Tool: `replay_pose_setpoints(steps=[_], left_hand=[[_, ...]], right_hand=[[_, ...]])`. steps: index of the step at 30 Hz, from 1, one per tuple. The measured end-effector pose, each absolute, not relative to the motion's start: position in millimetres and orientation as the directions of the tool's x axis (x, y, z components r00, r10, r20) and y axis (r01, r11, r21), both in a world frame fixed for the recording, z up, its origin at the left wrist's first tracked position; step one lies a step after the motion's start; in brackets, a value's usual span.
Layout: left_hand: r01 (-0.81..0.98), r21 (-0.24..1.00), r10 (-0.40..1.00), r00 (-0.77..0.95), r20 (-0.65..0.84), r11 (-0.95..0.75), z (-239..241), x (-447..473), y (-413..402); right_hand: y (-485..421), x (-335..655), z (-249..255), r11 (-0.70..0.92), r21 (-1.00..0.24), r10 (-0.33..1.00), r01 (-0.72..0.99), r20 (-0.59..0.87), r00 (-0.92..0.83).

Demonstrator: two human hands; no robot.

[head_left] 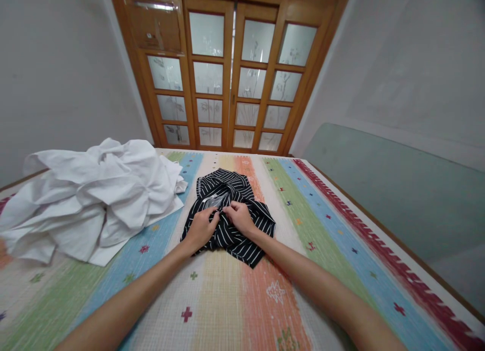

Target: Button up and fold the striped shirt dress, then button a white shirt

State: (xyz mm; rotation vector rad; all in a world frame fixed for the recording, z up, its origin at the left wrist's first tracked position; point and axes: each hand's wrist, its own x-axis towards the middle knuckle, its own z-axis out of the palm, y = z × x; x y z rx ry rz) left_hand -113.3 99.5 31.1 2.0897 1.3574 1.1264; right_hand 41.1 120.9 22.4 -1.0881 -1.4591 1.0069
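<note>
A black garment with thin white stripes point(248, 247) lies bunched on the colourful striped cover point(223, 300) in front of me. My left hand point(202, 229) pinches the fabric near the garment's middle, thumb and fingers together. Just to its right, my right hand point(239, 217) grips the same cloth close to the collar-like opening. A grey patch of the lining shows beyond my fingertips. The hands are nearly touching, and the exact bit of fabric between the fingers is hidden.
To the left sits a large crumpled heap of white cloth point(113, 189). Wooden doors with frosted panes point(231, 96) stand beyond the far edge. A pale green panel point(386, 184) runs along the right side, and grey walls rise on both sides.
</note>
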Motion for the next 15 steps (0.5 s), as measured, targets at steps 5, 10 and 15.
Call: replay_pose_setpoints(steps=[5, 10, 15], left_hand=[[0.47, 0.798, 0.925, 0.142, 0.353, -0.376, 37.5, -117.4, 100.5], [0.3, 0.91, 0.958, 0.063, 0.28, -0.286, 38.9, -121.3, 99.3], [0.156, 0.967, 0.97, -0.103, 0.219, -0.202, 42.1, -125.2, 100.9]], right_hand=[[114.7, 40.5, 25.1, 0.354, -0.911, 0.934, 0.212, 0.333, -0.128], [111.1, 39.7, 26.7, 0.397, -0.868, 0.918, 0.298, 0.37, -0.143], [119.4, 42.0, 23.4, 0.185, -0.98, 0.976, 0.066, 0.191, 0.102]])
